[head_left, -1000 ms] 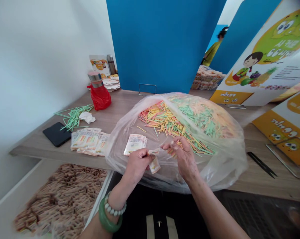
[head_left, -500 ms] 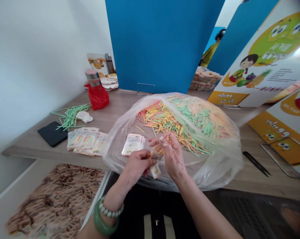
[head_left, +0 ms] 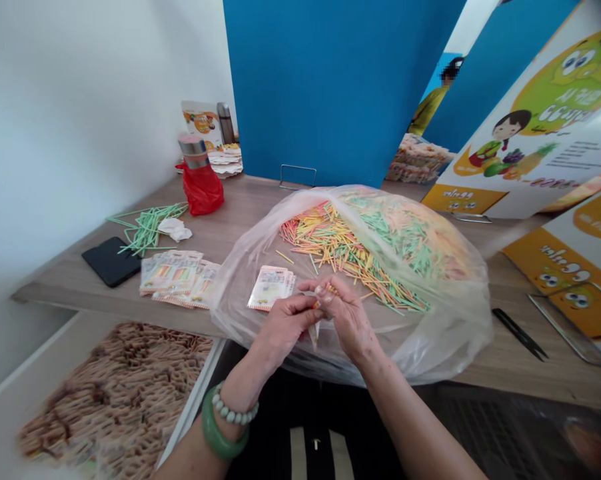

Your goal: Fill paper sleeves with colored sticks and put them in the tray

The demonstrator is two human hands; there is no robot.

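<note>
Green jade shows nearest, a bangle behind the left grip. Low to that grip's left, a pale bin holds rows of small packs. The left grip is closed on a small pale packet, pinched between thumb and fingers, its loose end pointing down toward the wearer. The packet's long axis seems to run roughly near to far, in the narrow gap between the hands; the left is nearer, since it holds it. Just right of the packet, the right grip is curled around a few short yellow sticks; whether these touch the packet's mouth cannot be told. Beyond the left grip lie stacked sachets on a clear plastic bag, and beyond the right grip spreads a heap of coloured sticks. Well right of both grips, black tweezers rest on the desk. Past everything, a blue panel stands straight ahead.
</note>
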